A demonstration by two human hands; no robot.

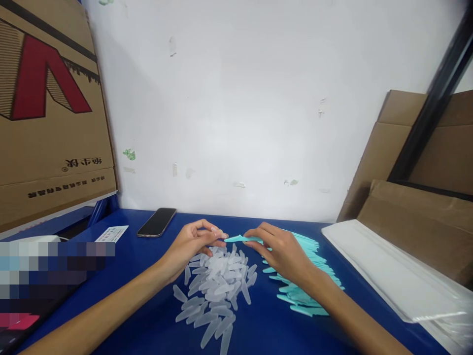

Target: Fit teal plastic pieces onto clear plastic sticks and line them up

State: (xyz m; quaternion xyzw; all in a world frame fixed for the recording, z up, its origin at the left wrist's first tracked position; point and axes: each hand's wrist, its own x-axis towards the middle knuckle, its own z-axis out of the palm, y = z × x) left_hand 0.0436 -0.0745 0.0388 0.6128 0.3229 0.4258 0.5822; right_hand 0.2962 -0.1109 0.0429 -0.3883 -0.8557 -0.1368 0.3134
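My right hand (279, 246) pinches a slim turquoise eyebrow razor (235, 238) between thumb and fingers, its narrow end pointing left. That end meets the fingertips of my left hand (199, 237), which are closed on what looks like a small translucent cap, mostly hidden by the fingers. Below my left hand lies a loose heap of translucent caps (221, 281) on the blue table (254, 330). Under and beyond my right forearm, many more turquoise razors (301, 296) lie in a row, partly covered by the arm.
A black phone (157, 222) and a printed card (112, 233) lie at the left, by a large cardboard box (55, 123). White plastic-wrapped sheets (391, 271) and folded brown cardboard (417, 222) stand at the right. A white wall (229, 113) closes off the back.
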